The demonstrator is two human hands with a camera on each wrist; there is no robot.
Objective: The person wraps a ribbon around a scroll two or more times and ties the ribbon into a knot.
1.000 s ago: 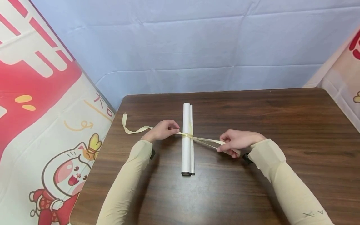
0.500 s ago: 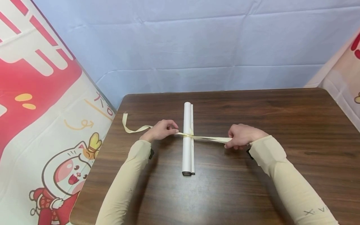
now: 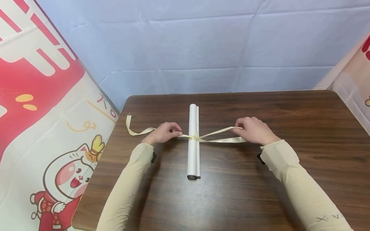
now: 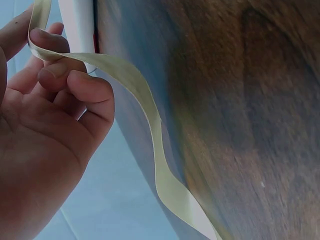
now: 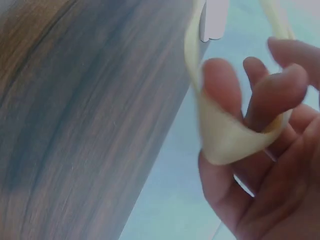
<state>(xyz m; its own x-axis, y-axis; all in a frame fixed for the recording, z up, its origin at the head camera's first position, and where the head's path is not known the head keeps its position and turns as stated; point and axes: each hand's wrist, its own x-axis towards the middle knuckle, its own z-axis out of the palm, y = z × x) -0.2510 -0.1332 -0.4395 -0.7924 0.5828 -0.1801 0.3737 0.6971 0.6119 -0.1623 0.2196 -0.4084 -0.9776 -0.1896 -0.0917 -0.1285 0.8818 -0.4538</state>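
A rolled-up white scroll (image 3: 192,160), with a thin rod along its right side and dark near ends, lies lengthwise on the table. Pale yellow ribbon (image 3: 226,140) is wrapped round its middle. On the left, my left hand (image 3: 162,132) pinches the ribbon close to the scroll; a loose tail trails beyond the hand. My right hand (image 3: 256,130) holds a loop of ribbon out to the right, its two strands spread apart. In the right wrist view, the ribbon loop (image 5: 225,140) passes round the curled fingers.
The dark wooden table (image 3: 303,128) has a rounded edge. A pale blue cloth (image 3: 202,48) hangs behind it, and a printed cartoon cloth (image 3: 66,166) stands along the left. The ribbon's tail (image 3: 136,133) lies near the table's left edge.
My right hand has moved right and away from me, and the two ribbon strands, drawn together half a second ago, have parted. My left hand has barely shifted, still pinching the ribbon.
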